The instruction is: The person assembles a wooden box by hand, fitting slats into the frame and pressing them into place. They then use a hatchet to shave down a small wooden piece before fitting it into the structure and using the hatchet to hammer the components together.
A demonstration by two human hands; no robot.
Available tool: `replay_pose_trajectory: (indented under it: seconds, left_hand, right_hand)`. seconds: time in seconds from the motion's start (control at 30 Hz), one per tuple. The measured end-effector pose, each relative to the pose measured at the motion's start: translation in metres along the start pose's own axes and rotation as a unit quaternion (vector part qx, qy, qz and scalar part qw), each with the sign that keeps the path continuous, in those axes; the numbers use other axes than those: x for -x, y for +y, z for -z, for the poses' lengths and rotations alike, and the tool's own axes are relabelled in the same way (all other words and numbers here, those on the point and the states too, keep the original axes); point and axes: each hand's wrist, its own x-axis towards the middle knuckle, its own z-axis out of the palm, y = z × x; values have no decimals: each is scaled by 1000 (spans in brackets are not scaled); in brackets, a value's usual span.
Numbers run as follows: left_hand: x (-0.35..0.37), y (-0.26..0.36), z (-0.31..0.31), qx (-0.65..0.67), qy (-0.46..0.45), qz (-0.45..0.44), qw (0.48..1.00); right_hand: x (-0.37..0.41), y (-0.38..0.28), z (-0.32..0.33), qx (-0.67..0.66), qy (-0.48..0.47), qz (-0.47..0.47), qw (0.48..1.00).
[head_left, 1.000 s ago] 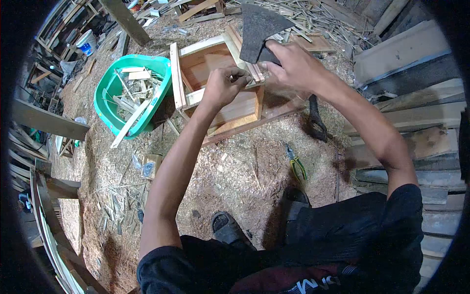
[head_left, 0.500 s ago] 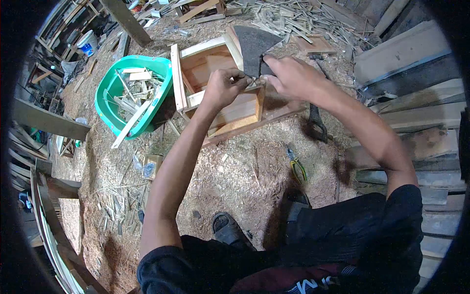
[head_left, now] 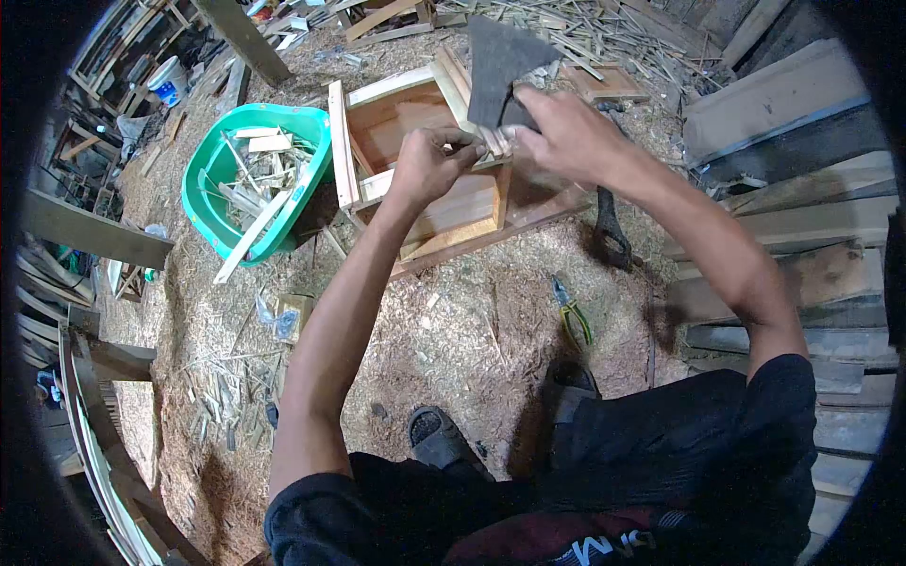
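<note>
A wooden box frame [head_left: 392, 90] with open compartments lies on the shaving-covered floor in front of me. Over its near right corner, my left hand [head_left: 434, 168] is closed in a pinch; what sits between the fingertips is too small to make out. Just to the right, my right hand [head_left: 576, 137] grips a dark flared blade [head_left: 505, 66] shaped like an axe head, near its narrow end. The blade points away from me, above the box's right side. Pale wood [head_left: 497, 140] shows between the two hands.
A green tub [head_left: 193, 193] of wood scraps stands left of the box. Pliers [head_left: 572, 316] and a dark handle [head_left: 612, 231] lie on the floor at right. Stacked boards [head_left: 802, 283] line the right side; a post [head_left: 241, 42] rises at upper left.
The dark blade has tilted and shifted up and to the right, with my right hand moving slightly. My left hand keeps its pinch in nearly the same place.
</note>
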Motion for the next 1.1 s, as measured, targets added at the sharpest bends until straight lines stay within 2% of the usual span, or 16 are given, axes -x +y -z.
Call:
replay_pose_trajectory:
  seconds: [0.1,0.13,0.23,0.27,0.37,0.5,0.6,0.67,0.83,0.97,1.0,1.1]
  left_hand:
    - [1,6,3,-3,-4,6,1000]
    - [1,7,4,-11,-3,4,1000]
    - [-2,8,5,-15,-20,37,999]
    - [-2,8,5,-14,-29,55,998]
    - [-1,-2,1,-9,0,11,1000]
    - [-1,1,4,-1,-14,17,1000]
    - [-3,9,7,-23,-29,32,999]
    - [0,15,7,-55,-35,54,996]
    - [0,9,5,-13,-23,33,999]
    - [-2,12,7,-52,-38,52,997]
    - [-2,10,6,-36,-29,43,998]
    - [-2,-6,2,10,-21,13,1000]
  right_hand:
    - [-1,-8,10,-11,32,2,999]
    - [0,-3,4,-14,66,42,997]
    - [9,-10,0,41,-43,-17,998]
    - [8,-2,-3,30,-38,2,999]
    - [2,0,2,10,2,4,1000]
    - [1,-9,8,-30,50,23,998]
    - [8,-9,-6,59,-29,0,998]
    - [6,-3,-6,46,-2,13,999]
    - [1,-10,10,-17,61,25,998]
    - [11,-10,-3,69,-37,-12,997]
    - [8,-4,-5,38,-16,20,999]
    - [0,5,-5,-18,-10,-8,1000]
